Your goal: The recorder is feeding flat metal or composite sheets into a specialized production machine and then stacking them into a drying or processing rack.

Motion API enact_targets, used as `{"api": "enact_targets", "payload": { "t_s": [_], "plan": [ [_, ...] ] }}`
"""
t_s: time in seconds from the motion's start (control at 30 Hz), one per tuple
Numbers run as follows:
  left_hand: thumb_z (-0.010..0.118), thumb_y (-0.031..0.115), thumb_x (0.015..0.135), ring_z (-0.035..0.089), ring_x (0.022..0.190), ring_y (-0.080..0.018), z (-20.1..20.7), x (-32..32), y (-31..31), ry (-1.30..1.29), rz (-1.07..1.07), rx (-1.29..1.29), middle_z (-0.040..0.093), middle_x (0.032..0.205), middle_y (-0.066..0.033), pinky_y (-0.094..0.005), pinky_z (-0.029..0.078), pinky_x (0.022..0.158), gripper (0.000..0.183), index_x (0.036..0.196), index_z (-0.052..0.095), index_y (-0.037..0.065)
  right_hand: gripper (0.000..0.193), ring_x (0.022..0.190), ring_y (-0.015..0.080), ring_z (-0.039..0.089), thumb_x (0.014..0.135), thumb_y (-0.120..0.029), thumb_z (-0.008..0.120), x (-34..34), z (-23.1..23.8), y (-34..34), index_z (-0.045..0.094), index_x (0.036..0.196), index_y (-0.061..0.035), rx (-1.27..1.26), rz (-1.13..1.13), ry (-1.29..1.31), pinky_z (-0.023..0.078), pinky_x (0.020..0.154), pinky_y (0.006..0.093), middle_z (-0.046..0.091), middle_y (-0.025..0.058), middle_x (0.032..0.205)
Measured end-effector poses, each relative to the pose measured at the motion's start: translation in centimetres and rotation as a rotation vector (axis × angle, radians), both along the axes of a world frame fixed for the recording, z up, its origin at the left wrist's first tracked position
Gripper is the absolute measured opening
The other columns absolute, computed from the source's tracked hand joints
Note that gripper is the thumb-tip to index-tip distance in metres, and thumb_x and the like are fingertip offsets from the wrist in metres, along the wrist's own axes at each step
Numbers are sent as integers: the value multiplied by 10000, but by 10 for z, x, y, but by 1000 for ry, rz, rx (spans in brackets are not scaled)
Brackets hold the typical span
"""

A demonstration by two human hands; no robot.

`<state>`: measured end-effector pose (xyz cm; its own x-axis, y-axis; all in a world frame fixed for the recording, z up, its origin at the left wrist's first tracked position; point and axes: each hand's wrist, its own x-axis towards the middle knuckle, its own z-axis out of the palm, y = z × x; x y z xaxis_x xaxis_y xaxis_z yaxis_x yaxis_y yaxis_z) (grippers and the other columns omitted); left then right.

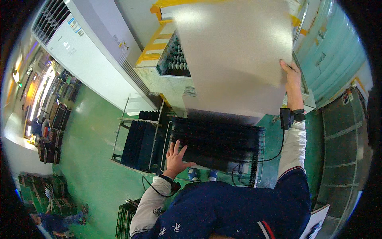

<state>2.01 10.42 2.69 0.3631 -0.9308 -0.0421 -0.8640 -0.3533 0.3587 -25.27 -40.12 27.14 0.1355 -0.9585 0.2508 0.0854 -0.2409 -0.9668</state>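
The large pale panel is positioned in front of the roller unit, its right edge grasped by the right hand. The left hand, fingers spread, is at the dark boards in the wire rack; contact cannot be confirmed.

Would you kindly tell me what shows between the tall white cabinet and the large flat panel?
In the head view, a yellow-taped machine shows between the cabinet and the panel.
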Motion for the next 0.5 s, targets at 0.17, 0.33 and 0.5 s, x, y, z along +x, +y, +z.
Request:
{"api": "enact_targets", "payload": {
  "t_s": [0.17,0.33,0.5],
  "plan": [
    [835,730,642,215,1530,-480,2,-2,-5,-5,10,30,209,1705,-155,-612,251,1202,1033,1485,567,197,236,940,239,662,906,-104,749,7,-55,-34,693,1127,-43,380,142,-309,516,863,378,714,82,1012],
    [842,716,647,215,1530,-481,8,-2,-1,-13,27,25,210,1705,-153,-623,265,1193,1010,1471,582,193,247,950,221,678,900,-10,721,75,-101,-32,662,1110,-125,560,516,-516,555,873,419,707,34,1015],
    [825,735,650,232,1522,-486,6,-3,-4,-36,0,9,251,1688,-163,-633,281,1181,993,1456,597,202,81,919,237,652,948,-36,686,128,-145,-53,620,977,2,593,344,-598,570,934,392,665,102,937]
  ]
}}
